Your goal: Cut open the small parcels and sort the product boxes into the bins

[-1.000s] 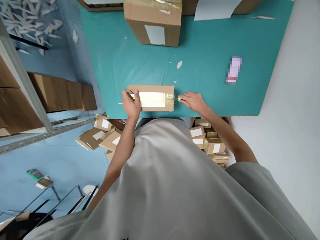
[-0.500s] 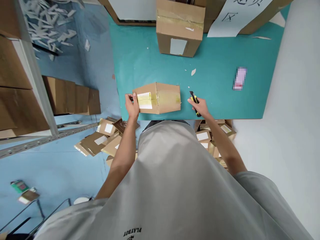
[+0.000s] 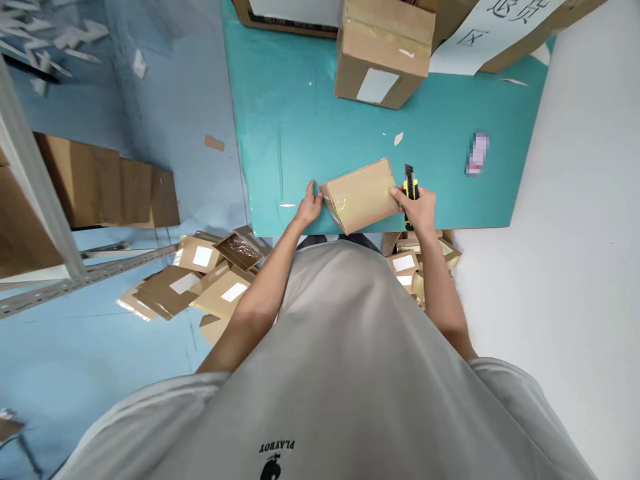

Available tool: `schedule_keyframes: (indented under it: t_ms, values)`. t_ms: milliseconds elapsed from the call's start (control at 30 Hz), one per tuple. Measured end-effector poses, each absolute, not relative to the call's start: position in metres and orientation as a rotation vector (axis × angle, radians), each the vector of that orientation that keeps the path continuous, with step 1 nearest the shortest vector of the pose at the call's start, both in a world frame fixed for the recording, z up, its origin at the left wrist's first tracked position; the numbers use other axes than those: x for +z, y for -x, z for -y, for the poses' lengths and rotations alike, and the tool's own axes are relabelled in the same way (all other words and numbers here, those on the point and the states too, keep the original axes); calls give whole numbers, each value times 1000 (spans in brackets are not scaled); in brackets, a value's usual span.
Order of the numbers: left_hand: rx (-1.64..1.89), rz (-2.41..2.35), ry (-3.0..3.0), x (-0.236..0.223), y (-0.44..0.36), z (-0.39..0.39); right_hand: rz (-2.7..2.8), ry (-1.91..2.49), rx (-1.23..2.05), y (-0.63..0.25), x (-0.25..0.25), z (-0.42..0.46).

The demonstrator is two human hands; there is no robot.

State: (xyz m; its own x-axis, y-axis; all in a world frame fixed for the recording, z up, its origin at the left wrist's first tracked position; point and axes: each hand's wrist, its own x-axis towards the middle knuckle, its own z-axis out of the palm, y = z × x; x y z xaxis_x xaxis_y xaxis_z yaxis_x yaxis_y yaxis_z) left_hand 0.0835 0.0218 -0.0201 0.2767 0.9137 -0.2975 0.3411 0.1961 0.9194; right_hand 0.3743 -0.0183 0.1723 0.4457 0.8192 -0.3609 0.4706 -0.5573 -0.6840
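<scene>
My right fingers (image 3: pixel 399 195) are closing around a black-and-yellow utility knife (image 3: pixel 411 197), which is standing nearly in line with my forearm, and my thumb is touching the right end of the small carton (image 3: pixel 363 195). My left fingers (image 3: pixel 311 190) are parting slightly at the carton's left end; I can't tell whether they are gripping it. The carton is lying at a slant on the teal bench (image 3: pixel 310 133), close to the edge by my body, its taped face showing. Just beyond it, a white scrap (image 3: pixel 399 139) is lying, and farther beyond, a bigger labelled box (image 3: pixel 383 63) is sitting beside a handwritten sheet (image 3: pixel 493 33). Well to the carton's right, a blurred pinkish item (image 3: pixel 478 155) is resting. Down to its left, labelled packages (image 3: pixel 220 287) are piling up on the floor.
</scene>
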Motion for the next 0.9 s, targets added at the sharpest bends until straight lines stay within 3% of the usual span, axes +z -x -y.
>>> schedule_keyframes:
  t_ms: [100,367,467,633,900]
  values:
    - [575,-1355,-1282,-6,-78,-25,1115,2279,866,-369,171,20]
    - [686,-1113,-1462,85,-72,-47,1289,2454,661,-350,191,33]
    - [676,-1088,-1480,90,-78,-55,1316,2432,711,-331,208,52]
    - [676,-1073,-1456,88,-75,-63,1599,2321,1066,-277,228,80]
    - [644,-1091,-1431,101,-74,-69,1884,2351,1026,-236,214,68]
